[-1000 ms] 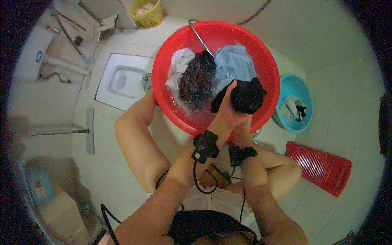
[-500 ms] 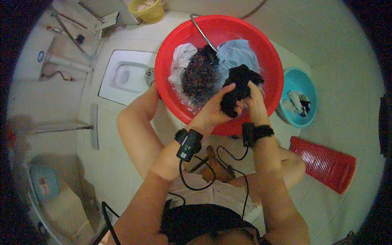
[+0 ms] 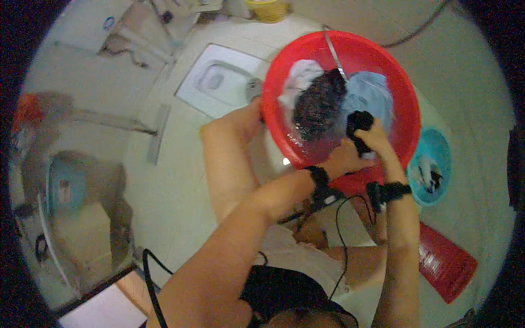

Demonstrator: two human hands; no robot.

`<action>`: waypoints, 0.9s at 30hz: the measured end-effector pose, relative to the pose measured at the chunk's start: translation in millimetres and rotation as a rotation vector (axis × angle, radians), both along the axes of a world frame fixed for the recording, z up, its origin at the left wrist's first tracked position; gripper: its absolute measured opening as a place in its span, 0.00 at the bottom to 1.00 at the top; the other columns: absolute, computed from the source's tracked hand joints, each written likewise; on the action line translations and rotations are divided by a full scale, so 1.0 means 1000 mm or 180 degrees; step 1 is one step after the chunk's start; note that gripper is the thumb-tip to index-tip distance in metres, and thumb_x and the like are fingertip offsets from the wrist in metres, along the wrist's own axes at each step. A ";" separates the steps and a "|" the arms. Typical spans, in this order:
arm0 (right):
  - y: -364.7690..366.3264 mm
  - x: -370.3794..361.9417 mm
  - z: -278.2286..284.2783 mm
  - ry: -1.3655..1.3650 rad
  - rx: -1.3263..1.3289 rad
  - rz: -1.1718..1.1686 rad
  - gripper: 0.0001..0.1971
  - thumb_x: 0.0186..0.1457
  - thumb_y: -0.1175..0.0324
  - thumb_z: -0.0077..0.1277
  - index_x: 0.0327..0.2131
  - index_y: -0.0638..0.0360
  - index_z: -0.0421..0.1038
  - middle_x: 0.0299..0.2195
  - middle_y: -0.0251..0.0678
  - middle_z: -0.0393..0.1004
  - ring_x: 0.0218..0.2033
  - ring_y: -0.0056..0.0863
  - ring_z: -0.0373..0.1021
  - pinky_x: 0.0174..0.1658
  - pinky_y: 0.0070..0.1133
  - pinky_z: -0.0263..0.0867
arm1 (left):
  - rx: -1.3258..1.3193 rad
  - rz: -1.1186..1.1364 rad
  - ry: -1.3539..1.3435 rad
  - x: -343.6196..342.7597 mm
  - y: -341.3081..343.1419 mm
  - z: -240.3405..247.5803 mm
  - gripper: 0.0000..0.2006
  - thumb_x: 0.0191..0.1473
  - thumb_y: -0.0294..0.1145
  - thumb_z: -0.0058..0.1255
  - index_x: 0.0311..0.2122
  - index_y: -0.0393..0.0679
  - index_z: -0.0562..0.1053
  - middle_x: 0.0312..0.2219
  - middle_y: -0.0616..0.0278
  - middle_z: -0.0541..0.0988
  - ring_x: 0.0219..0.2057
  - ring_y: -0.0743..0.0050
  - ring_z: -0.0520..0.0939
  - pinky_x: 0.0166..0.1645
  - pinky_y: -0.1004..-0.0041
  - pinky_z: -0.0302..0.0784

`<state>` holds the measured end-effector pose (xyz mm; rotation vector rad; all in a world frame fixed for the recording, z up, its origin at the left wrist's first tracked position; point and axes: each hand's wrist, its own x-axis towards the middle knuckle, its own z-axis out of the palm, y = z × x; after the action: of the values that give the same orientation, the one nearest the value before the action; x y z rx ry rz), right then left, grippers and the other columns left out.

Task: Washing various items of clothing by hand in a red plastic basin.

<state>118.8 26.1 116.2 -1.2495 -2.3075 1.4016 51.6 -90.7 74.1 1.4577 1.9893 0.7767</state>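
Observation:
Over the near right part of a red basin (image 3: 273, 118), a bunched black cloth (image 3: 360, 120) is in my two hands. My right hand (image 3: 378, 138) is closed around it from the right. Blurred by motion, my left hand (image 3: 346, 157) is closed on its lower end, its fingers partly hidden. Inside the basin lie a wet dark patterned cloth (image 3: 320, 104), a white cloth (image 3: 304, 75) and a light blue cloth (image 3: 373, 98). A metal hose (image 3: 334, 52) hangs over the far rim, its end among the clothes.
A turquoise basin (image 3: 444, 146) holding black-and-white cloths (image 3: 429, 174) stands at the right. Nearer lies a red ridged washboard (image 3: 445, 263). Left of the red basin is a squat toilet (image 3: 235, 90), with a yellow basket (image 3: 268, 11) beyond. Cables run from my wrist straps (image 3: 389, 192).
The view has swung, so the whole scene sits farther right. My hands have shifted on the black cloth: the right now grips higher up, the left lower down.

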 end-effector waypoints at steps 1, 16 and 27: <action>0.001 -0.003 0.001 -0.0288 -0.0187 -0.0650 0.33 0.32 0.65 0.57 0.44 0.67 0.56 0.37 0.47 0.67 0.37 0.36 0.66 0.40 0.26 0.63 | -0.0003 0.0068 0.0052 -0.003 0.011 -0.010 0.30 0.40 0.51 0.51 0.41 0.33 0.65 0.31 0.45 0.73 0.33 0.50 0.75 0.39 0.64 0.70; -0.133 0.011 -0.008 0.4551 -0.2450 -0.2021 0.27 0.49 0.46 0.40 0.46 0.57 0.61 0.42 0.36 0.65 0.42 0.32 0.62 0.46 0.26 0.59 | 0.1387 0.0047 -0.3482 0.006 -0.010 0.064 0.43 0.33 0.30 0.57 0.55 0.43 0.47 0.51 0.51 0.56 0.53 0.62 0.56 0.53 0.68 0.56; -0.064 -0.018 0.062 0.2854 -0.2193 -0.2719 0.20 0.48 0.52 0.43 0.36 0.59 0.65 0.29 0.37 0.69 0.27 0.28 0.68 0.31 0.22 0.66 | 0.0222 0.1957 -0.6696 -0.017 0.006 -0.009 0.17 0.48 0.45 0.41 0.35 0.42 0.65 0.23 0.64 0.69 0.25 0.73 0.70 0.31 0.76 0.69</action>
<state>101.1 -37.7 178.4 -1.1312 -0.5976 1.8455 34.9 -85.0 64.8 -0.3958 0.5204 1.5420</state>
